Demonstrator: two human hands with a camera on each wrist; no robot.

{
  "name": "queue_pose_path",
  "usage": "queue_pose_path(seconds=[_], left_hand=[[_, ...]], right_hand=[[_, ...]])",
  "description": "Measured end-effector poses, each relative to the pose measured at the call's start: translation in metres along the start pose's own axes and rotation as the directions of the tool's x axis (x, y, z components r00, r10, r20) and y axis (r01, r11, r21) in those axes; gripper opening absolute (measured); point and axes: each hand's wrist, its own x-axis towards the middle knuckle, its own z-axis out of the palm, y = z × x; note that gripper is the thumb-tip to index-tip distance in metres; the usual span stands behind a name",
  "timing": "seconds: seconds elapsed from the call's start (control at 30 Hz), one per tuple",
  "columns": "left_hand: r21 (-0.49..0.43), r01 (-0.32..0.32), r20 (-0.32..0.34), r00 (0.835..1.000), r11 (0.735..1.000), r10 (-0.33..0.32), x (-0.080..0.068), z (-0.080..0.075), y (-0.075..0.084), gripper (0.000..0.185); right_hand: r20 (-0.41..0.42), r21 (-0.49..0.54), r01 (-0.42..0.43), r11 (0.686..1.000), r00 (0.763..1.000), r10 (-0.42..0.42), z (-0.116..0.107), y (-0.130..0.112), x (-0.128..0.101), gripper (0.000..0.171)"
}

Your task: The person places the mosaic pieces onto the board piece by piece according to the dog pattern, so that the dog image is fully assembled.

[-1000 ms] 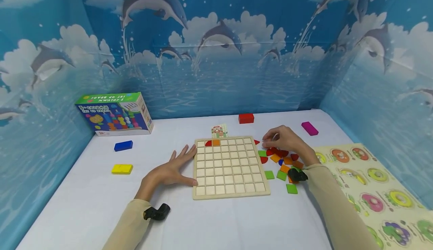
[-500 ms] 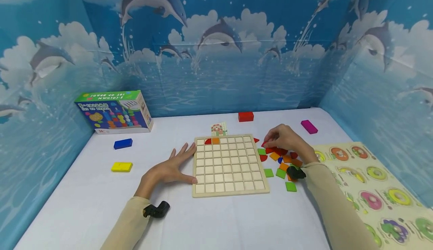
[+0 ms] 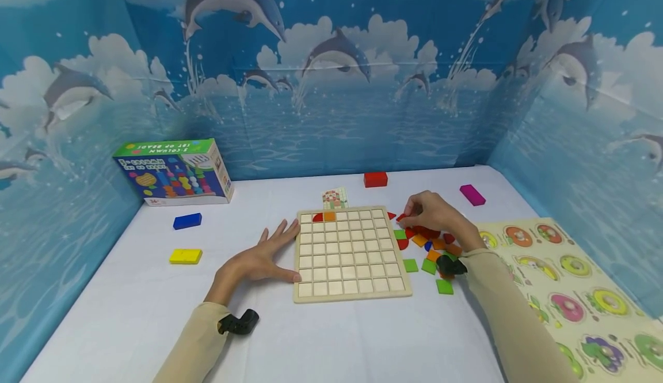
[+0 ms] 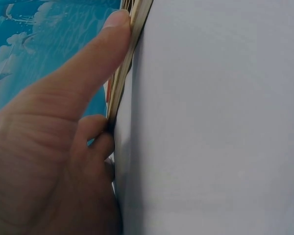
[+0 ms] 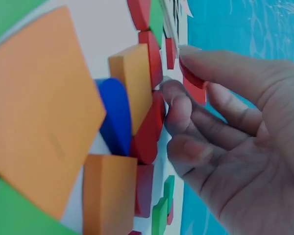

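A wooden grid board (image 3: 352,298) lies on the white table, with a red piece (image 3: 318,217) and an orange square (image 3: 330,216) in its top row. My left hand (image 3: 266,259) lies flat and open beside it, its thumb (image 4: 88,68) against the board's left edge (image 4: 132,44). My right hand (image 3: 414,217) is just off the board's upper right corner, over a pile of coloured tiles (image 3: 432,250). Its thumb and fingers pinch a small red piece (image 5: 192,78), seen in the head view as a red piece (image 3: 401,217) at the fingertips.
A pattern card (image 3: 335,198) lies behind the board. A toy box (image 3: 173,173) stands at the back left, with a blue block (image 3: 187,220) and a yellow block (image 3: 185,256) before it. A red block (image 3: 375,179), a magenta block (image 3: 473,194) and a fruit puzzle (image 3: 570,291) lie to the right.
My right hand's fingers have closed on a red piece at the top of the pile and drawn slightly up and left. The left hand has not moved.
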Motion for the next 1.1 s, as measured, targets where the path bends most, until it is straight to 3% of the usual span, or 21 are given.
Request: queue_pose_path(seconds=[0.2, 0.4, 0.63, 0.73, 1.1], left_hand=[[-0.005, 0.013, -0.003, 1.0, 1.0, -0.013, 0.0, 0.001, 0.0, 0.122], [-0.004, 0.008, -0.005, 1.0, 1.0, -0.008, -0.001, 0.0, 0.001, 0.122], [-0.004, 0.0, -0.005, 1.0, 1.0, 0.0, -0.001, 0.001, -0.001, 0.123], [-0.006, 0.005, -0.006, 1.0, 1.0, -0.005, -0.002, 0.001, -0.001, 0.123], [-0.012, 0.003, -0.008, 1.0, 1.0, -0.003, -0.001, 0.0, 0.001, 0.122]], right_hand=[[-0.061, 0.023, 0.061, 0.998, 0.996, -0.06, 0.002, -0.003, -0.002, 0.021], [-0.029, 0.075, 0.064, 0.995, 0.998, -0.062, 0.011, -0.011, -0.003, 0.013], [-0.033, 0.181, 0.193, 0.964, 0.981, -0.191, 0.021, -0.023, -0.002, 0.011], [-0.041, 0.236, 0.204, 0.95, 0.979, -0.199, 0.03, -0.032, 0.001, 0.015], [-0.126, 0.297, 0.234, 0.926, 0.971, -0.205, 0.058, -0.067, 0.019, 0.012]])
